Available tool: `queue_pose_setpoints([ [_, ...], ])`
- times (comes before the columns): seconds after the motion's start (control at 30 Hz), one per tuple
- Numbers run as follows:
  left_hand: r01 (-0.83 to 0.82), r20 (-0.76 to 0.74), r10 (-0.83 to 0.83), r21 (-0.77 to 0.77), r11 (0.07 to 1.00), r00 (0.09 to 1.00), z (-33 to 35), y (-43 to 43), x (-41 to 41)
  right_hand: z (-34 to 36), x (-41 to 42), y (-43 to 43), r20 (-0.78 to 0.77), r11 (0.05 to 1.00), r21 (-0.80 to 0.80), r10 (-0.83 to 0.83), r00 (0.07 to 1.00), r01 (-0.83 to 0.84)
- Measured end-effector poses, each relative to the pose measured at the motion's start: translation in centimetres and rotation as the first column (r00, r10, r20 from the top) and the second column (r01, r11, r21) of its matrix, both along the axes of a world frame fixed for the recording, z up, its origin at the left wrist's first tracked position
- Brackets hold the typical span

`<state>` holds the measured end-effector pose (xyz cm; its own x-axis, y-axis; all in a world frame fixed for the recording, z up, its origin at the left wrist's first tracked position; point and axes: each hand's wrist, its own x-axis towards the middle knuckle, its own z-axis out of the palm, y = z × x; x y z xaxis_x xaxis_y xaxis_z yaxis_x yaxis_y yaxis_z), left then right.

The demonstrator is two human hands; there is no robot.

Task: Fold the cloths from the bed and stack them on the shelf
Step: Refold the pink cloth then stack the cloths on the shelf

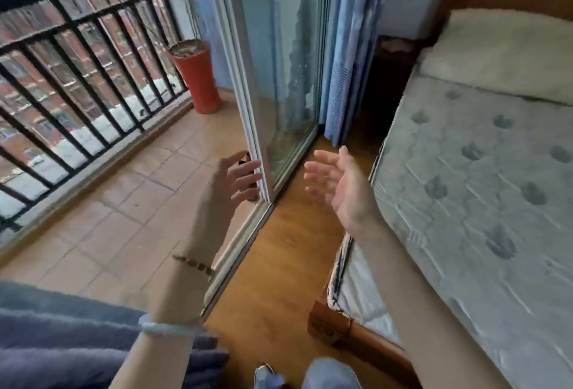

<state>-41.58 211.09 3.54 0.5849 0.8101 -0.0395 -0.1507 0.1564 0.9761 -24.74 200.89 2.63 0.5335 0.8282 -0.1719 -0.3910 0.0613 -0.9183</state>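
Both hands spread, holding nothing: left (pixel 231 181) nr glass door (pixel 279 63), right (pixel 338 185) beside bed (pixel 465 171).

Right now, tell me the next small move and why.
Probably turn right and reach for the cream cloth at the head of the bed: left hand and right hand are open and empty, near the glass door.

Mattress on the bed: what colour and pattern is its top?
The mattress is pale grey, quilted, with scattered darker blotches; head view.
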Motion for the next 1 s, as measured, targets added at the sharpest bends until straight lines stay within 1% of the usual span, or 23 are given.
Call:
queue_pose_setpoints([
  [0.07, 0.064, 0.006, -0.063, -0.042, 0.997, 0.998, 0.1, 3.1, 1.6, 0.0, 0.3, 1.9, 0.001, 0.997, -0.029, -0.068, 0.998, 0.068],
  [0.13, 0.105, -0.009, -0.105, -0.048, 0.993, 0.994, -0.3, 5.9, 3.2, -0.3, 1.3, 3.5, 0.022, 0.989, -0.046, -0.142, 0.99, 0.143],
  [0.3, 0.251, -0.056, -0.25, 0.024, 0.968, 0.967, -2.4, 12.7, 8.4, -1.6, 5.7, 6.6, 0.133, 0.939, -0.021, -0.339, 0.931, 0.344],
  [0.47, 0.346, -0.056, -0.342, 0.089, 0.934, 0.938, -3.7, 18.7, 15.5, -2.8, 12.3, 11.0, 0.124, 0.887, 0.011, -0.458, 0.88, 0.461],
  [0.53, 0.368, -0.051, -0.366, 0.035, 0.929, 0.929, -3.5, 21.2, 18.7, -2.8, 15.1, 13.0, 0.111, 0.872, 0.002, -0.487, 0.867, 0.49],
  [0.6, 0.373, -0.013, -0.373, -0.021, 0.928, 0.928, -3.0, 24.2, 22.1, -2.4, 18.3, 15.2, 0.101, 0.856, -0.009, -0.514, 0.852, 0.517],
  [0.7, 0.357, 0.039, -0.356, -0.038, 0.933, 0.934, -2.0, 27.9, 26.9, -1.1, 22.6, 18.1, 0.107, 0.849, 0.008, -0.527, 0.843, 0.529],
  [0.8, 0.379, 0.082, -0.373, -0.091, 0.921, 0.924, -1.7, 30.9, 31.6, 0.1, 26.6, 21.0, 0.103, 0.844, 0.005, -0.534, 0.839, 0.536],
  [1.0, 0.444, 0.072, -0.439, -0.135, 0.886, 0.896, -1.4, 35.3, 42.7, 0.0, 35.4, 25.9, 0.116, 0.83, 0.0, -0.555, 0.824, 0.558],
])
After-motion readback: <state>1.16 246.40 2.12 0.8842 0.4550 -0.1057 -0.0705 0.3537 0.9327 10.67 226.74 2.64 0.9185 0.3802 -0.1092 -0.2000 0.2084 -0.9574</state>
